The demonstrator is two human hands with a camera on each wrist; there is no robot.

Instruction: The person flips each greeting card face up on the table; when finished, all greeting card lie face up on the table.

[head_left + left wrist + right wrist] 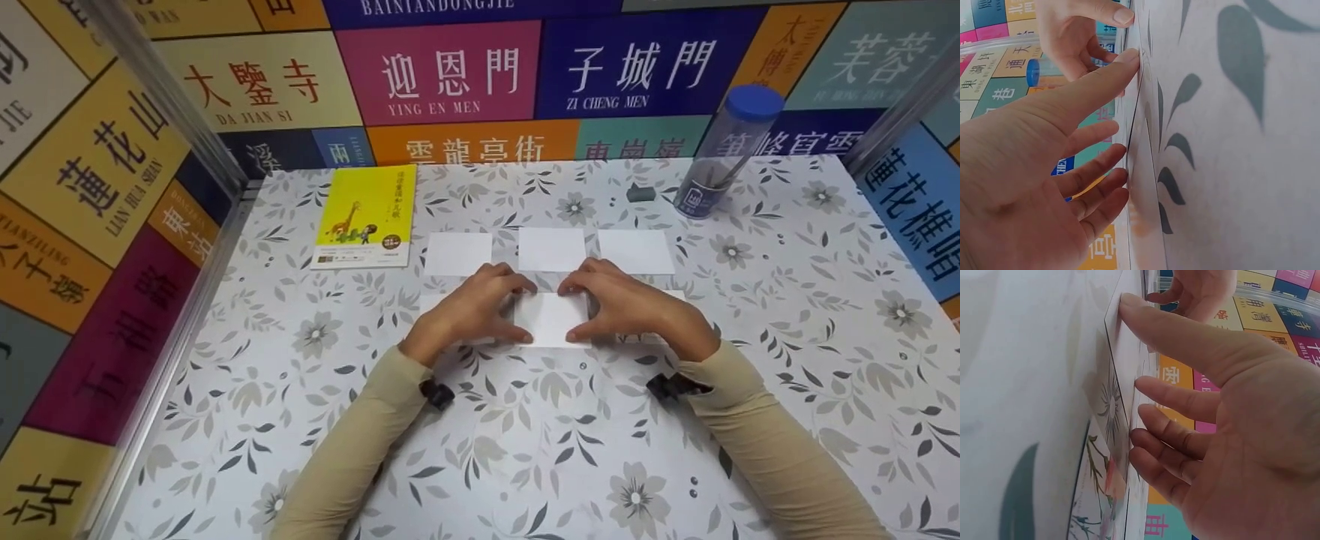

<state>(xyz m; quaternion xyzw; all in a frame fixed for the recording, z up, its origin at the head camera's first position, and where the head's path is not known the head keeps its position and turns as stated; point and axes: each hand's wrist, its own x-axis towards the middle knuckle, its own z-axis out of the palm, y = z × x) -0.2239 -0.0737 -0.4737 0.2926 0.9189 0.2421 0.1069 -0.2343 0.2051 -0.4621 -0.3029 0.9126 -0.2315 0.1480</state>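
A white rectangular card (553,319) lies on the table between the two hands. My left hand (480,304) touches its left side, thumb at the near corner and fingertips by the far corner. On the other side my right hand (630,304) mirrors this. In the right wrist view, the right thumb (1151,318) rests on the card's face and the other fingers are loosely bent. Under the right hand lies a card with a coloured plant picture (1092,506), mostly covered. Another white card (435,301) is partly hidden by the left hand.
Behind the hands lie three white cards: left (458,253), middle (551,249) and right (637,251). A yellow booklet (366,214) is at the back left. A clear, blue-lidded container (724,157) stands back right, near a small grey object (640,193). Printed panels enclose the table.
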